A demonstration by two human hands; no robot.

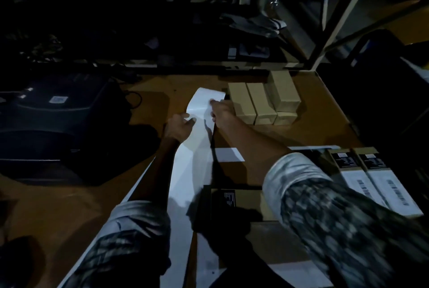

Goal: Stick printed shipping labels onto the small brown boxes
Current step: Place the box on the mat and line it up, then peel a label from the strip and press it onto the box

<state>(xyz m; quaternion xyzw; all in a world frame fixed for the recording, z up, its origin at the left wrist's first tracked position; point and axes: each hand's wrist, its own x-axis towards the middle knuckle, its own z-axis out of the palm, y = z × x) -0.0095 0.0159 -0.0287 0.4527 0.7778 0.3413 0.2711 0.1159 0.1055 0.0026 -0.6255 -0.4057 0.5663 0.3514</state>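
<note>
White label strip (199, 129) runs up the middle of the wooden table (325, 111) from 6 o'clock toward 12, and I have both hands on its far part. My left hand (180, 128) grips the strip's left edge, fingers curled over it. My right hand (220, 111) presses on the right edge, at about 1 o'clock from the left; in this dim light I cannot tell whether its fingers are pinching a label or only lying on it.

Plain brown boxes (264, 101) stand together at 2 o'clock, just beside my right hand, with one more stacked on top. None of the faces I can see carries a label, so I judge these are yet to do. At 4 o'clock lie two long boxes with barcoded labels (380, 180), possibly finished ones, and a loose white sheet (228, 155) lies just right of the strip. Most of the work looks ahead of me.
</note>
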